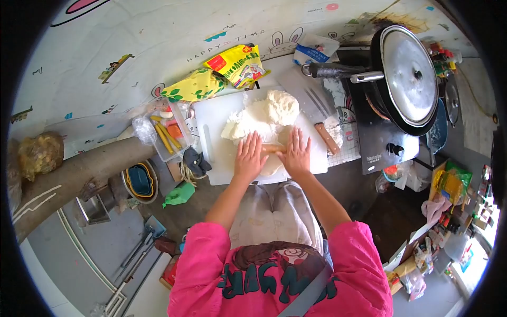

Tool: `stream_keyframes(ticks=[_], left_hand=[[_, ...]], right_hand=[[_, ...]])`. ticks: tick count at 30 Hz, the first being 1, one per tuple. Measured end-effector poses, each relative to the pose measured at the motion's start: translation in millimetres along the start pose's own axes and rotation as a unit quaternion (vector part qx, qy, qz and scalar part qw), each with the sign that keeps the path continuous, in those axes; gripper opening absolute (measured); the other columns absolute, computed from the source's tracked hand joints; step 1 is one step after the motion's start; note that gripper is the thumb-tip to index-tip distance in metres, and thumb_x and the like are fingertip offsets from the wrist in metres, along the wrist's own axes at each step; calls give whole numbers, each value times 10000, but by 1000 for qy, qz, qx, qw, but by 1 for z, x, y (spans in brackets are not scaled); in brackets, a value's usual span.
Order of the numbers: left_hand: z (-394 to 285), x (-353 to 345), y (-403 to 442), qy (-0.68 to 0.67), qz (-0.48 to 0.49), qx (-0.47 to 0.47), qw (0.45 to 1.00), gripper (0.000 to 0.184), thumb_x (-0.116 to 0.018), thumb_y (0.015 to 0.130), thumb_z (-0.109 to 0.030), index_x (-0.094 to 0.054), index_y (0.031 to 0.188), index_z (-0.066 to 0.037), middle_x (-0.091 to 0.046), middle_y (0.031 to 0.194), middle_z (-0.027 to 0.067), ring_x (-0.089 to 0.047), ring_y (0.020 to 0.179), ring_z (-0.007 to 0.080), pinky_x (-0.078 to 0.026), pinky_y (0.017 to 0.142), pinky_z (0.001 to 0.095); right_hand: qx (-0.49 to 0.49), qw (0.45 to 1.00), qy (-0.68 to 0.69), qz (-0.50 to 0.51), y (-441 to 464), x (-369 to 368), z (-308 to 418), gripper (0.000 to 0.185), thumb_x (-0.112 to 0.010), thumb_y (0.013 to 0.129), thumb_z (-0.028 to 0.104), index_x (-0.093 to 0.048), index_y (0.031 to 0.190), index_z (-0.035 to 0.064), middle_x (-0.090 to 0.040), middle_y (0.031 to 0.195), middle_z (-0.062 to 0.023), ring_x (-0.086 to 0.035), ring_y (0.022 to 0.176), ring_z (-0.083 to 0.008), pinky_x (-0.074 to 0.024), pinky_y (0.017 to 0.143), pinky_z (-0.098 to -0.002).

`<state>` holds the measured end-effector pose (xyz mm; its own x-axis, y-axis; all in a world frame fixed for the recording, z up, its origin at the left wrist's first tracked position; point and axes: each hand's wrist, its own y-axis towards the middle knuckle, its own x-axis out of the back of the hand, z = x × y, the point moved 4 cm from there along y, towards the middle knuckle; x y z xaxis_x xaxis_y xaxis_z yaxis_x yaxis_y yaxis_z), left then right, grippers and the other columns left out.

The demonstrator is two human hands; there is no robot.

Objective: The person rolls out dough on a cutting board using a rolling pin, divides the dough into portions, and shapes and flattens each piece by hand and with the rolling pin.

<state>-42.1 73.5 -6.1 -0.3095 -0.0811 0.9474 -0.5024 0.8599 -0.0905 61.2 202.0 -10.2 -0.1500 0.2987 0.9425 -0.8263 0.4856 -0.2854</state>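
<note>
A short wooden rolling pin (273, 149) lies crosswise between my hands on the white cutting board (216, 113). My left hand (249, 156) rests flat over the pin's left end, fingers stretched out. Over its right end my right hand (296, 153) lies the same way, fingers extended. Under and just in front of the pin shows a flattened piece of dough (272, 167). Beyond my fingertips, loose white flour (244, 124) is heaped beside a big lump of dough (282, 108). The pin's ends are hidden under my palms.
To the right lies a cleaver with a wooden handle (327, 138). A lidded pan (406, 74) sits on the cooktop (383, 145). Yellow bags (237, 64) lean behind the board. At left is a plastic box (170, 132) holding yellow and orange pieces.
</note>
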Motion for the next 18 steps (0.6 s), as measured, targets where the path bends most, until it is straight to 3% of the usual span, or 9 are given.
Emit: stream_keyframes(ticks=[2, 4, 6, 7, 10, 11, 15, 18], left_hand=[[-5, -3, -33, 8, 31, -3, 999, 745, -627, 825, -352, -340, 1417, -2, -271, 1516, 133, -242, 1405, 269, -204, 1130, 470], [-11, 2, -61, -20, 38, -13, 999, 722, -625, 829, -313, -343, 1412, 5, -295, 1495, 152, -267, 1390, 283, -232, 1119, 466], [-15, 8, -60, -36, 61, -6, 997, 700, -625, 831, -281, -349, 1404, 14, -323, 1476, 156, -290, 1375, 289, -249, 1113, 462], [-17, 19, -46, -61, 12, -20, 998, 617, -640, 810, -194, -414, 1344, 16, -455, 1341, 172, -429, 1250, 319, -346, 1044, 441], [-7, 16, -5, -125, 18, 34, 991, 540, -655, 779, -129, -475, 1271, 3, -539, 1170, 167, -519, 1082, 334, -425, 931, 432], [-7, 19, 7, -124, -40, 31, 991, 432, -658, 740, -71, -534, 1149, -14, -553, 1039, 164, -544, 973, 326, -460, 820, 431], [2, -1, 27, -38, 125, 34, 991, 389, -681, 703, -58, -541, 1066, -41, -560, 1006, 150, -572, 925, 332, -477, 774, 422], [2, 1, 26, -55, 88, -52, 993, 334, -657, 741, -61, -519, 1044, -43, -581, 960, 176, -586, 880, 358, -473, 738, 452]], right_hand=[[21, 999, 2, 31, -29, -4, 5, 856, -533, 853, 528, -250, 1444, -22, -256, 1513, -157, -172, 1429, -281, -127, 1140, -523], [52, 996, 52, 44, -65, -11, 11, 736, -545, 864, 394, -290, 1431, 0, -311, 1478, -158, -241, 1403, -276, -163, 1128, -518], [70, 997, 42, -10, -68, -22, 4, 620, -537, 842, 274, -369, 1377, 9, -405, 1388, -144, -347, 1322, -271, -238, 1088, -494], [80, 995, 39, -36, -69, -21, 5, 569, -532, 832, 214, -408, 1350, 14, -452, 1342, -138, -400, 1282, -269, -276, 1068, -481], [71, 992, 104, 4, -53, -17, 2, 465, -502, 780, 101, -496, 1239, 24, -532, 1171, -97, -499, 1118, -248, -358, 973, -431], [84, 991, 93, -52, -53, -13, 4, 370, -501, 794, 102, -546, 1156, 44, -547, 1083, -79, -520, 1039, -236, -390, 914, -397], [125, 985, 98, -60, -77, -14, 12, 307, -516, 806, 139, -584, 1100, 78, -555, 1076, -77, -532, 1019, -232, -404, 892, -392], [156, 979, 124, -53, -98, -14, 18, 285, -519, 809, 140, -587, 1080, 85, -560, 1048, -62, -539, 993, -227, -404, 890, -385]])
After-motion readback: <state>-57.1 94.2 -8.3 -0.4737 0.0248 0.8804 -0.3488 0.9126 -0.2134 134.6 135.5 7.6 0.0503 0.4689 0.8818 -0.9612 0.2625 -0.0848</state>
